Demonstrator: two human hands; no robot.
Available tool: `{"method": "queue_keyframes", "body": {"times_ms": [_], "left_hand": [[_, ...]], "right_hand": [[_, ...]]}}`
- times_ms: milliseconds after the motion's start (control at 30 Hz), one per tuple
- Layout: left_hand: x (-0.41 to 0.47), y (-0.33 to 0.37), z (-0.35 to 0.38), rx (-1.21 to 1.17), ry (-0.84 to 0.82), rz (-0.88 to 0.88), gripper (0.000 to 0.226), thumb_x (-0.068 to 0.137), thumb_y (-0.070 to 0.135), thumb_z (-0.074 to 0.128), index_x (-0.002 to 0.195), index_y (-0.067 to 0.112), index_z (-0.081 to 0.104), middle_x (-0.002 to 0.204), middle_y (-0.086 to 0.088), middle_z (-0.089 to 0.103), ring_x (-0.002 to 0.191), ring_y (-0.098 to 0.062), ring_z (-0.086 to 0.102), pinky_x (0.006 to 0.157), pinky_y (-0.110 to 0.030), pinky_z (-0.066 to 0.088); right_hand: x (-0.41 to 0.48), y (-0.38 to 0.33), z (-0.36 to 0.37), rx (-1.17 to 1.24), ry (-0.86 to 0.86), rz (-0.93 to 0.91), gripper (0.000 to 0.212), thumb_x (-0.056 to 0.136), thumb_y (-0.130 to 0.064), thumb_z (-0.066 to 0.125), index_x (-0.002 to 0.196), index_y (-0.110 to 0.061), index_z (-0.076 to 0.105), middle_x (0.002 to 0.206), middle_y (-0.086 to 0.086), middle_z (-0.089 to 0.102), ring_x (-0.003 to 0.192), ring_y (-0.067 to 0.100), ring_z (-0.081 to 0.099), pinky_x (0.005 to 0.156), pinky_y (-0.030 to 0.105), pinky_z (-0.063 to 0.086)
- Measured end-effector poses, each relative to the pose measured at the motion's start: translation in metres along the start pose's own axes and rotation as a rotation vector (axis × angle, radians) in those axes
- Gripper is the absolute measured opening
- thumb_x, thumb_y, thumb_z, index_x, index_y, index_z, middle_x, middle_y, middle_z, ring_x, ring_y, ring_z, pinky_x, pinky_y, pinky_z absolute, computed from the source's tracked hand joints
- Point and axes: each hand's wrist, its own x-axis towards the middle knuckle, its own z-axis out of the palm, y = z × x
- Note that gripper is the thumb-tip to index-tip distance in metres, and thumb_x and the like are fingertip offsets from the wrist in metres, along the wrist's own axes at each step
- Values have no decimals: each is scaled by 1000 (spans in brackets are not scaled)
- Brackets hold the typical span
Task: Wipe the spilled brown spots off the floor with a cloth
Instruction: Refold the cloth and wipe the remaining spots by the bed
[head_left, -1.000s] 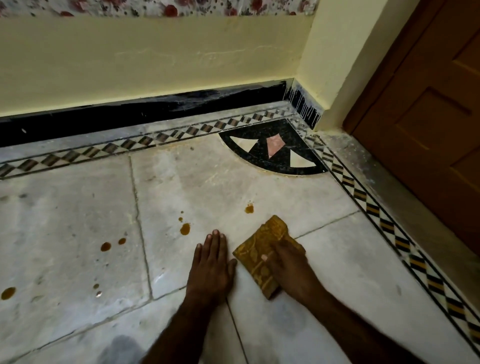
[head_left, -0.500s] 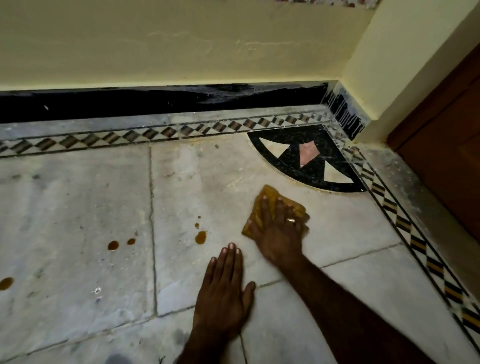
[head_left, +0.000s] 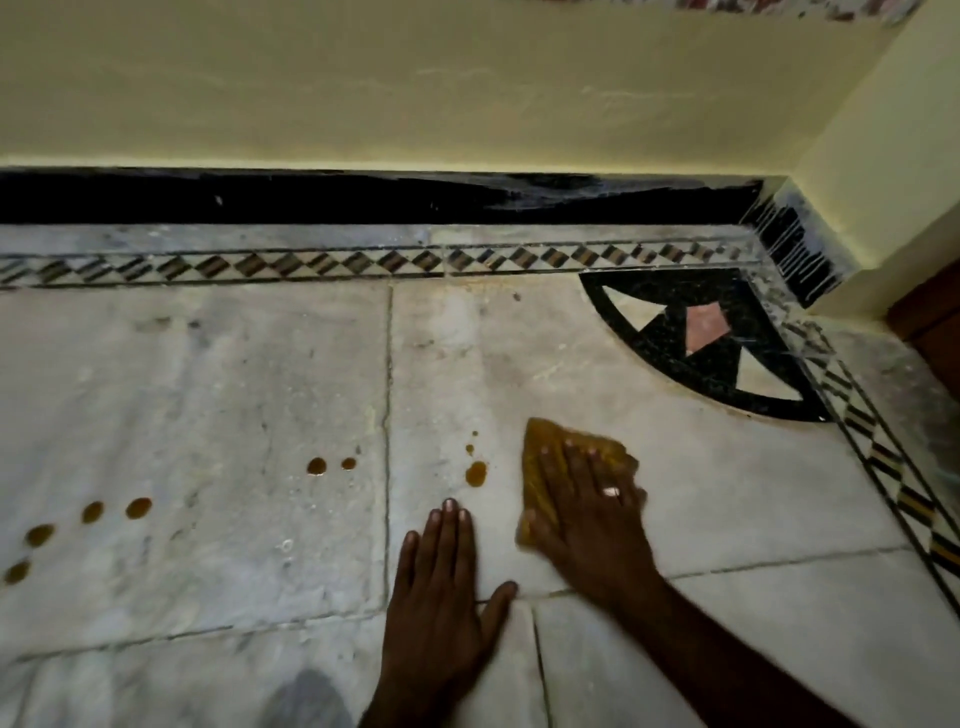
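A folded mustard-yellow cloth (head_left: 540, 441) lies on the marble floor (head_left: 208, 395) under my right hand (head_left: 587, 514), whose straight fingers press it flat. My left hand (head_left: 441, 587) rests palm down on the floor just left of it, fingers together. A brown spot (head_left: 476, 473) with two tiny drops above it sits just left of the cloth. Two more spots (head_left: 317, 466) lie further left, and several others (head_left: 139, 507) trail toward the left edge.
A yellow wall with a black skirting (head_left: 363, 197) runs along the back. A diamond-pattern border (head_left: 311, 262) edges the floor. A black quarter-circle inlay (head_left: 706, 343) fills the corner, and a brown wooden door (head_left: 930, 322) shows at the far right.
My right hand slid the cloth forward over the brown spot near the inlay, which is now gone, then drew it left toward my left hand. The view shifted left, showing more spots.
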Motion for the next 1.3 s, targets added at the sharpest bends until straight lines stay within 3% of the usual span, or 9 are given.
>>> {"method": "queue_keyframes", "body": {"times_ms": [100,267,400,500,600,700,933,1133,1300], "left_hand": [[-4,-15,-7,15,31,-9,89,91,69,46,153,6,35,162,-11,30,149,-27,31,117,-50,29],[-7,-21,-8,25,40,-20,88,92,69,44,153,6,34,163,-11,29,151,-26,28,119,-51,27],[-19,-46,-10,58,107,-69,83,94,60,46,152,2,34,162,-15,29,150,-29,28,119,-55,26],[-33,-70,-18,96,114,-54,85,93,62,47,151,1,35,161,-16,30,149,-30,30,118,-57,28],[-42,-83,-28,100,38,-105,86,95,68,36,154,5,32,164,-11,26,151,-26,26,121,-52,22],[-49,-94,-33,111,16,-175,83,97,65,31,155,6,28,165,-11,22,153,-25,21,122,-51,18],[-74,-139,-49,120,5,-303,72,102,52,18,154,4,29,165,-13,22,152,-27,24,121,-54,22],[-83,-146,-49,106,9,-355,78,99,59,24,157,8,22,167,-9,16,155,-21,13,124,-48,14],[-86,-167,-57,138,-7,-352,88,96,70,24,157,7,24,166,-10,17,153,-24,20,122,-51,17]], "right_hand": [[-55,17,-5,39,-29,-62,76,90,-62,42,157,-28,31,162,7,33,142,36,42,107,55,36],[37,-11,6,49,10,144,87,89,-71,31,158,-18,27,154,20,44,134,44,48,104,64,39],[42,-99,5,44,106,-182,73,92,-61,41,153,-21,41,154,14,47,139,39,45,111,57,26],[-15,-82,5,96,14,-332,67,96,-59,40,156,-30,33,163,6,33,147,33,36,114,57,32],[-7,-45,2,75,-1,-222,73,91,-64,39,156,-31,33,163,3,29,146,31,35,107,61,40],[55,-83,2,82,-56,-77,83,89,-71,25,160,-28,20,166,8,22,151,36,25,112,69,24],[-44,-115,14,90,-22,-524,60,104,-52,25,157,-23,32,164,9,29,151,36,27,111,62,34],[60,-164,9,65,54,-101,81,94,-64,31,155,-11,33,154,23,42,138,45,42,112,56,21],[3,-196,19,82,19,-525,66,102,-50,35,157,-13,31,162,15,30,147,37,34,115,58,30]]}}
